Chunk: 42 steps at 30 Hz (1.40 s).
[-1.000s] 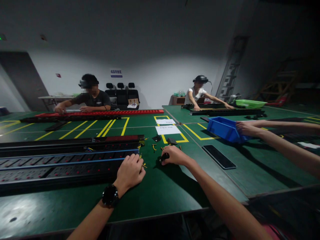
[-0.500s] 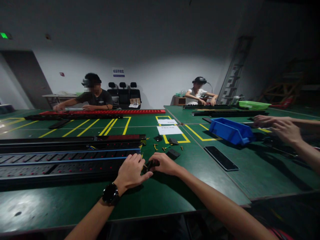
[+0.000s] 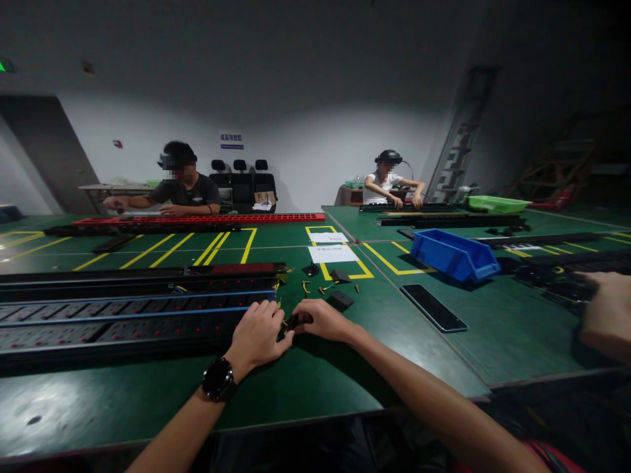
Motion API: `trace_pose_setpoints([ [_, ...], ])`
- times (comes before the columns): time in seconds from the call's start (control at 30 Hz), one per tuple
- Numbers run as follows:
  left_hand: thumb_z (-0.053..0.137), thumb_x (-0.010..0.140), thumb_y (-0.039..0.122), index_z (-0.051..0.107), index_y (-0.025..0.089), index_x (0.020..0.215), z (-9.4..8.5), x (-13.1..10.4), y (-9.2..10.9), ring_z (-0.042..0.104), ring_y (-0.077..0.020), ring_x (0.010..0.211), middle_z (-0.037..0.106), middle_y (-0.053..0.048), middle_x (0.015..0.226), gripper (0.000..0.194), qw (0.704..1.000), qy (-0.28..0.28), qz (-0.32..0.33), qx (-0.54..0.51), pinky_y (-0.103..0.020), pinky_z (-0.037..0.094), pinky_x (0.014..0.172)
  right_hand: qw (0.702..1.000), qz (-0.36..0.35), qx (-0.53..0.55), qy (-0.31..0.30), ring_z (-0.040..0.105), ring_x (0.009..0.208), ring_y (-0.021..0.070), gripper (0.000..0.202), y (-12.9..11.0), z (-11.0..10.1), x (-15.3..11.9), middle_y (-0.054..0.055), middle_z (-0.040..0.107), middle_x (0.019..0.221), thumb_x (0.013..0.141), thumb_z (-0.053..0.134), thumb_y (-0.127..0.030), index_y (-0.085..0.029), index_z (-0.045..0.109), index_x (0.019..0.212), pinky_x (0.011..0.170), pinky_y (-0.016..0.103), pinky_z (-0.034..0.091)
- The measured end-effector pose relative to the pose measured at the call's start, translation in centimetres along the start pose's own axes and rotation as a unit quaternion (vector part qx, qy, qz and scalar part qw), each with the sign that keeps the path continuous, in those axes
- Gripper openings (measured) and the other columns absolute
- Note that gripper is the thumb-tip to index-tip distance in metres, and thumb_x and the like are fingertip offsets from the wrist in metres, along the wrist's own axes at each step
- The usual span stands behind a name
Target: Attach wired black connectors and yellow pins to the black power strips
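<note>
My left hand [image 3: 259, 332], with a black watch on its wrist, rests over the right end of a long black strip [image 3: 172, 326] with red dots. Its thumb and fingers close around a small dark part at the strip's end. My right hand [image 3: 320, 320] pinches a small black piece [image 3: 297, 322] from the right, close to the left fingertips. Thin yellow wires show by the strip's end. Just behind my right hand lie a black block [image 3: 340, 301] and another dark block [image 3: 340, 276], with small yellow-green wires [image 3: 305, 287] nearby.
A phone [image 3: 434, 307] lies to the right, below a blue bin [image 3: 454, 255]. Another person's hand [image 3: 608, 315] reaches in at the right edge. White papers [image 3: 334, 253] and a long red frame [image 3: 207, 218] lie farther back. Two people sit across the table.
My left thumb has drawn in toward the fingers and the small part. At the right, the other person's hands have moved nearer; one now shows low at the edge.
</note>
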<state>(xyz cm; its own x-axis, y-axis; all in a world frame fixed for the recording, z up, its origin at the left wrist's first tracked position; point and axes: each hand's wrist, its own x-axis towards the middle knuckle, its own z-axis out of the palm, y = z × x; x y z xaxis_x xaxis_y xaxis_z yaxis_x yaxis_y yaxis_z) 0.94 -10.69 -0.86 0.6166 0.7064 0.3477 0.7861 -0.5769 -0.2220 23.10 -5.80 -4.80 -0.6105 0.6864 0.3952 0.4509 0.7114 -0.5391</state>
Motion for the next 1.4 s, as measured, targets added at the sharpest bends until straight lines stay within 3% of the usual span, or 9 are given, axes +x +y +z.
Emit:
trace_pose_setpoints([
  [0.37, 0.053, 0.088, 0.027, 0.066, 0.016, 0.092, 0.1, 0.1, 0.0, 0.056, -0.0294, 0.091, 0.065, -0.013, 0.097, 0.017, 1.0, 0.005, 0.001, -0.006, -0.043, 0.041, 0.08, 0.996, 0.022, -0.075, 0.049, 0.063, 0.084, 0.0165, 0.02, -0.7, 2.1, 0.8, 0.002, 0.068, 0.094, 0.088, 0.074, -0.019, -0.022, 0.069, 0.107, 0.074, 0.024, 0.044],
  [0.87, 0.053, 0.09, 0.028, 0.065, 0.018, 0.089, 0.5, 0.0, 0.0, 0.056, -0.0276, 0.091, 0.064, -0.011, 0.095, 0.016, 1.0, 0.016, -0.017, 0.007, -0.043, 0.04, 0.08, 0.996, 0.024, -0.082, 0.03, 0.057, 0.072, 0.0143, 0.014, -0.8, 1.3, 0.6, 0.001, 0.066, 0.081, 0.088, 0.074, -0.025, -0.019, 0.07, 0.1, 0.065, 0.023, 0.037],
  [1.13, 0.055, 0.089, 0.032, 0.068, 0.017, 0.087, 0.4, 0.0, 0.2, 0.056, -0.0296, 0.091, 0.065, -0.012, 0.093, 0.02, 0.998, 0.025, -0.053, 0.011, -0.044, 0.04, 0.078, 0.995, 0.028, -0.09, 0.032, 0.057, 0.071, 0.014, 0.012, -0.5, 1.2, 0.2, 0.0, 0.065, 0.08, 0.088, 0.07, -0.018, -0.02, 0.069, 0.1, 0.063, 0.022, 0.036],
  [1.4, 0.055, 0.088, 0.029, 0.067, 0.018, 0.084, 0.3, -0.1, 0.3, 0.055, -0.0283, 0.091, 0.065, -0.011, 0.091, 0.017, 0.998, 0.033, -0.048, -0.002, -0.044, 0.04, 0.079, 0.995, 0.037, -0.092, 0.022, 0.056, 0.069, 0.0137, 0.015, -0.6, 1.0, 0.1, 0.0, 0.065, 0.079, 0.086, 0.068, -0.013, -0.02, 0.069, 0.099, 0.063, 0.023, 0.036],
])
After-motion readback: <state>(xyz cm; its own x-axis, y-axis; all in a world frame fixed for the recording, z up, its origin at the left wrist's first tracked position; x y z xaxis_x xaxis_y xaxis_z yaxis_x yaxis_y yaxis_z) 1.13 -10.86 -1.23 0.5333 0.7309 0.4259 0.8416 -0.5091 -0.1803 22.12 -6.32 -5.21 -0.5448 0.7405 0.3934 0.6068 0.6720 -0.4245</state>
